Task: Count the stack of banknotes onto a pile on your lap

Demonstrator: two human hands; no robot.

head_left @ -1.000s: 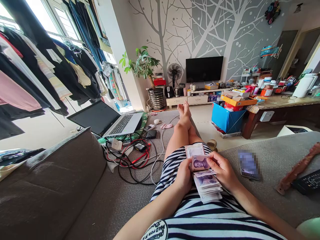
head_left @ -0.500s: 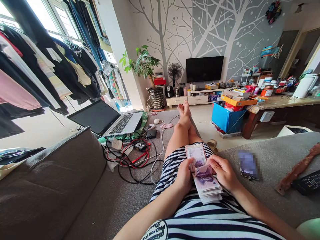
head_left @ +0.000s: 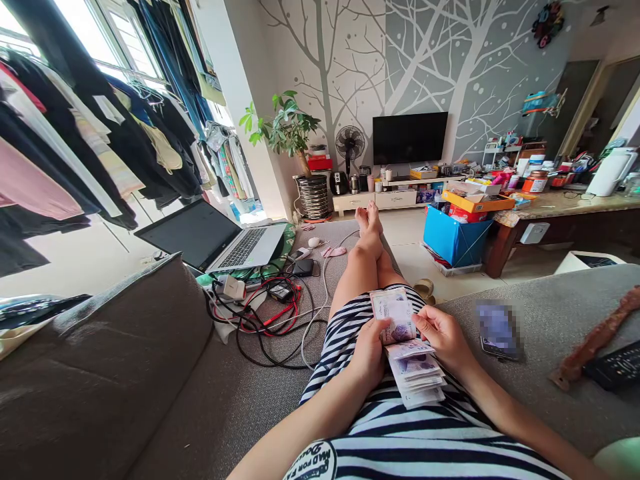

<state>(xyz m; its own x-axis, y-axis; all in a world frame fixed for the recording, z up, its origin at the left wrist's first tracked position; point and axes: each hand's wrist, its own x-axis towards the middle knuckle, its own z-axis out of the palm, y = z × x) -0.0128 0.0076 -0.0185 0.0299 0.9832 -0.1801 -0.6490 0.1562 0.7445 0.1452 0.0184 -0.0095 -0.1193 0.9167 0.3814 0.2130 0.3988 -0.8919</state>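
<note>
A wad of purple and white banknotes is held over my lap, on the striped clothing. My left hand is closed around its left side, thumb lying on top. At the right edge of the same wad, my right hand has thumb and fingers pinched together on a note. Several folded-down banknotes fan out below the hands toward my waist. The lower fingers of my left hand are hidden under the notes.
On the sofa to the left lie an open laptop and tangled cables. To the right are a blurred phone, a brown stick-like object and a black remote control. A blue box stands beyond, beside a cluttered table.
The top note, shown with its 5 a moment ago, has flipped down onto the lower fan. My right hand has shifted slightly up to the edge of the upper wad.
</note>
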